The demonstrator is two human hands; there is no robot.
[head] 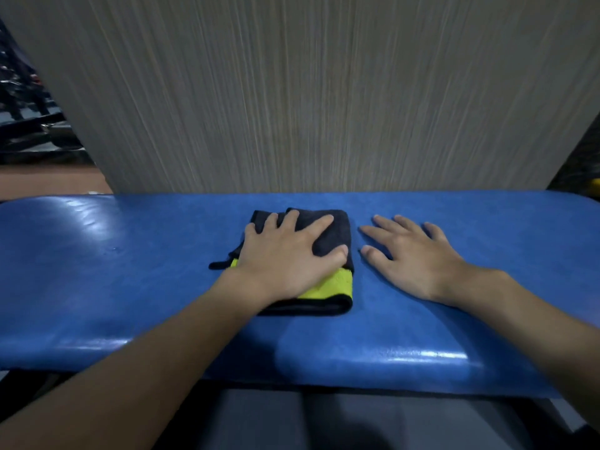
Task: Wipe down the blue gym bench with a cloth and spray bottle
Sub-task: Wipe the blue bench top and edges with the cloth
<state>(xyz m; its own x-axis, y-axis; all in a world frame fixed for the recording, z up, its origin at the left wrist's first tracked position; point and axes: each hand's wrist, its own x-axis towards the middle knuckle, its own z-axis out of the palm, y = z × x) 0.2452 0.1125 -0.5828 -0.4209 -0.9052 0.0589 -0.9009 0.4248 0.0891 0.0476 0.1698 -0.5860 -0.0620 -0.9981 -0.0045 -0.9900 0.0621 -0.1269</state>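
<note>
Directly behind bench (97, 280), grey panel (292, 92)

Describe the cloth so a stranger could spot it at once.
A long blue padded vinyl gym bench runs across the view before a grey wood-grain panel. Near its middle, under the flat left hand, lies a folded black cloth with a yellow-green inner face. The right hand rests on bare vinyl beside it; only the cloth is dark fabric with that bright patch.
</note>
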